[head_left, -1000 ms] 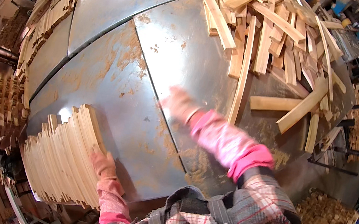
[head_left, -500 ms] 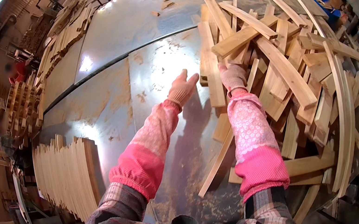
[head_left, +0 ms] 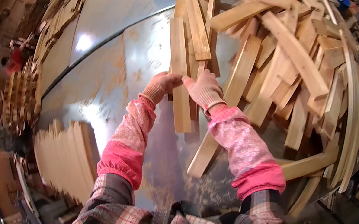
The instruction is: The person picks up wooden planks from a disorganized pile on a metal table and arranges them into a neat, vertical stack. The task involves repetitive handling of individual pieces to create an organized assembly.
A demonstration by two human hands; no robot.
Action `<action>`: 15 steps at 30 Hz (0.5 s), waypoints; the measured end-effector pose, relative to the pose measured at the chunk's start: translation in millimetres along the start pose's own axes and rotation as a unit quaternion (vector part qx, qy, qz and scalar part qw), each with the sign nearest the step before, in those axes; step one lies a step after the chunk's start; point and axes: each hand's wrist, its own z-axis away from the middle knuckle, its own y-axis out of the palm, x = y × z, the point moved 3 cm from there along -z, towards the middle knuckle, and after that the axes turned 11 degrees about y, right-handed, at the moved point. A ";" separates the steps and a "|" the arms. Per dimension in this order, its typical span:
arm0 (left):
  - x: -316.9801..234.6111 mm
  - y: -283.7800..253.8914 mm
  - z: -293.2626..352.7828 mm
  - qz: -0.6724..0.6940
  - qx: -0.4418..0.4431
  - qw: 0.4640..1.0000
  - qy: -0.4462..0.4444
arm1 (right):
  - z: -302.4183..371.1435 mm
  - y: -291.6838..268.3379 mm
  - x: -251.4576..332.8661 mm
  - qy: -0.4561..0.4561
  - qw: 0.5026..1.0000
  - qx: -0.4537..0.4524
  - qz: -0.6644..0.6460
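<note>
- My L hand (head_left: 163,84) grasps a pale wood strip (head_left: 178,55) approx. mid-length.
- My R hand (head_left: 203,89) is at its R edge; can't tell its grip.
- Strip's over metal table (head_left: 95,82), L of loose wood pile (head_left: 297,58).

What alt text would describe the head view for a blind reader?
A person's left hand and right hand, below pink patterned sleeves, meet at a pale wooden slat over a grey metal table. A jumbled heap of pale wooden pieces lies to the right; a neat row of thin wooden slats sits at lower left.
</note>
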 end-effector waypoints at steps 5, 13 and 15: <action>52.4 -2.7 199.7 0.185 -0.084 0.970 -0.134 | 112.6 81.9 -72.9 -0.057 0.979 0.185 0.063; 132.5 5.3 355.6 0.431 -0.089 0.893 -0.097 | 200.0 91.7 -53.1 -0.202 0.960 -0.118 0.152; 133.0 12.0 372.7 0.408 -0.075 0.904 -0.098 | 209.1 110.1 -27.2 -0.150 0.961 -0.103 0.208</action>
